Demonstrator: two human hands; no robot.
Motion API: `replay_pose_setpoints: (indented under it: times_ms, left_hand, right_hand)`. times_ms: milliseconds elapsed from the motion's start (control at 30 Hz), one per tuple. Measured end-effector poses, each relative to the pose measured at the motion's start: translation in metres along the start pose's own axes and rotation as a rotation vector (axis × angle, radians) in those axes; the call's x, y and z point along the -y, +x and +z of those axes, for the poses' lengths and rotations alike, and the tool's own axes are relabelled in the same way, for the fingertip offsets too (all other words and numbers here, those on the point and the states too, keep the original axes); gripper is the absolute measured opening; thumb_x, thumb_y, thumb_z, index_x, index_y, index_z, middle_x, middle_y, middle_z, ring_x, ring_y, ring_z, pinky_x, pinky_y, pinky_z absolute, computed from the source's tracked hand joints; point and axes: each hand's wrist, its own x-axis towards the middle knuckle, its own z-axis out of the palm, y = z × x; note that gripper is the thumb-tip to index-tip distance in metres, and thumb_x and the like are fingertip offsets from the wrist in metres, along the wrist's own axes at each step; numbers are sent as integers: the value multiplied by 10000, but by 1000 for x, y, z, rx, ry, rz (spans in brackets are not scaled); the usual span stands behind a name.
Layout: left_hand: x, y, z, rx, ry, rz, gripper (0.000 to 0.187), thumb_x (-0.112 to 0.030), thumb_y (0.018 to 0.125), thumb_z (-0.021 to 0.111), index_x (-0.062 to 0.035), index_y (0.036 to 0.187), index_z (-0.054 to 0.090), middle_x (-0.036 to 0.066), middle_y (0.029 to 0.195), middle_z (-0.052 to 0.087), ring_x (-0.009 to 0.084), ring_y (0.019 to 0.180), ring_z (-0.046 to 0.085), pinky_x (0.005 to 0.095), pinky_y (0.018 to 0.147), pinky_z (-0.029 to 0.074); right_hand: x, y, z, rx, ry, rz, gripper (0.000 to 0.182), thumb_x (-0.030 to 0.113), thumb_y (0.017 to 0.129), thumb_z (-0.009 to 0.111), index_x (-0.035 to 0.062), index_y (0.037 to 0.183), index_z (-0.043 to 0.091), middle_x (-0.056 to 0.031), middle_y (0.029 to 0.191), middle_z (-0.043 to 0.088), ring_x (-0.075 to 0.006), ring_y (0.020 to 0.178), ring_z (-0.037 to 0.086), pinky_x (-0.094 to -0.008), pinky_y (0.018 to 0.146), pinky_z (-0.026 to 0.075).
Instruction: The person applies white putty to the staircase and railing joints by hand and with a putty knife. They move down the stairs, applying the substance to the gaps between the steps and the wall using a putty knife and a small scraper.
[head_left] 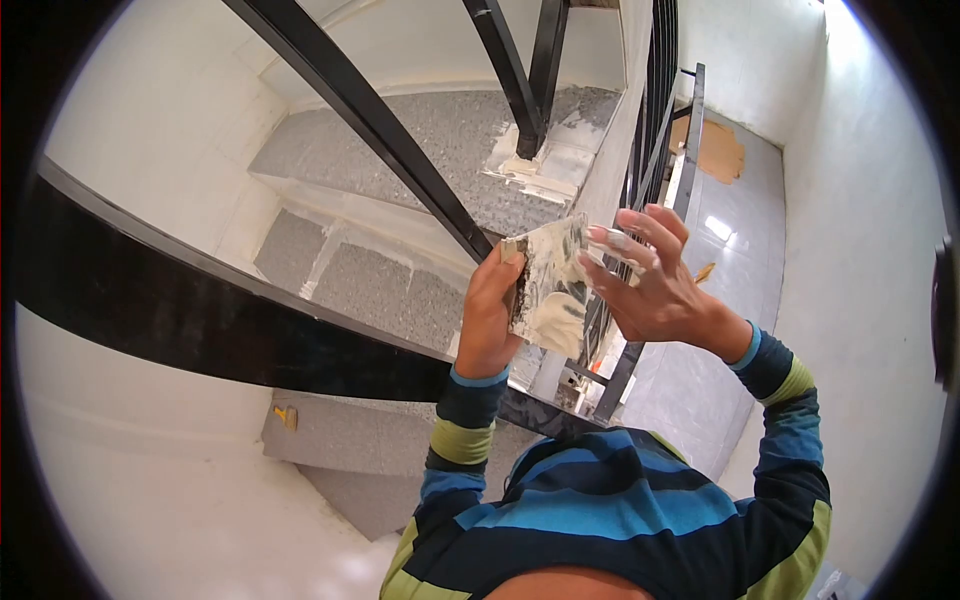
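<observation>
My left hand (488, 310) grips a flat plate (552, 290) by its left edge. Whitish putty is smeared over the plate, thickest near its lower end. Close to the plate's right side is my right hand (655, 285), its fingers bent and partly spread, with white paste on the fingertips. A yellowish-brown tip (705, 272) shows behind this hand, like the end of a small tool's handle; the hand hides the rest. Beyond the plate, a black metal post (527, 140) stands on a grey speckled stair step (400, 130), with white putty (545, 180) around its foot.
A wide black curved rail (230, 330) crosses in front of the steps. A slanting black bar (370, 120) runs down towards my left hand. Lower left, a yellow-handled brush (287, 416) lies on a step. Right of the black railing (690, 140), brown sheet (720, 150) covers some grey floor.
</observation>
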Motion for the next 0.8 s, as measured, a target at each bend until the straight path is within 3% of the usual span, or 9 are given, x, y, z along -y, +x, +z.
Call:
replay_pose_setpoints:
  times_ms: [67, 200, 300, 333, 400, 533, 733, 800]
  left_hand:
    - [-2, 0, 0, -1, -19, -6, 345, -157, 905, 392, 37, 1189, 423, 139, 1097, 554, 190, 971, 575, 302, 834, 471]
    - [2, 1, -1, 12, -25, -15, 325, -142, 904, 395, 39, 1172, 432, 135, 1080, 562, 187, 962, 578, 300, 835, 469]
    - [2, 1, -1, 11, -10, -31, 319, -142, 903, 398, 39, 1162, 436, 134, 1075, 564, 186, 958, 579, 297, 833, 469]
    - [2, 1, -2, 11, -9, -32, 319, -142, 903, 398, 39, 1162, 436, 134, 1075, 564, 186, 958, 579, 297, 833, 469]
    - [4, 2, -5, 15, 46, -1, 376, -181, 903, 418, 47, 1202, 406, 146, 1116, 545, 198, 980, 575, 309, 836, 475]
    - [4, 2, -7, 18, 52, 2, 375, -185, 903, 420, 45, 1200, 411, 145, 1115, 546, 197, 976, 576, 306, 829, 478]
    - [6, 2, -4, 0, 19, -37, 302, -137, 896, 397, 35, 1138, 450, 126, 1044, 572, 175, 923, 584, 282, 806, 472]
    - [8, 5, -7, -52, 29, -2, 381, -204, 904, 412, 41, 1195, 419, 138, 1089, 559, 189, 930, 593, 298, 753, 514]
  right_hand:
    - [-8, -6, -6, -54, -8, -35, 437, 99, 579, 659, 179, 1008, 650, -34, 1300, 409, -266, 1187, 300, -444, 967, 227]
    - [-8, -4, -21, -104, 82, 11, 436, 38, 576, 610, 170, 989, 661, -77, 1231, 469, -291, 1166, 325, -451, 954, 269]
    - [-12, 9, -30, 34, 349, 151, 478, -17, 586, 497, 134, 1014, 650, -188, 1234, 415, -375, 1181, 306, -493, 986, 227]
    - [-10, 12, -31, 34, 348, 152, 478, -17, 586, 497, 134, 1014, 650, -188, 1234, 415, -375, 1181, 306, -493, 986, 227]
    - [-6, 18, -31, 57, 518, 374, 422, -8, 594, 499, 112, 968, 651, -173, 1207, 449, -375, 1203, 311, -506, 1019, 198]
    - [-4, 21, -28, 132, 390, 292, 474, -49, 584, 481, 110, 1001, 642, -220, 1233, 388, -413, 1211, 270, -505, 984, 212]
    - [-5, 23, -26, 206, 522, 219, 374, -54, 586, 491, 71, 916, 617, -237, 1229, 365, -404, 1224, 243, -480, 983, 221]
    - [-3, 24, -30, 269, 824, 455, 334, -44, 589, 510, 58, 895, 595, -200, 1202, 400, -368, 1196, 302, -427, 983, 239]
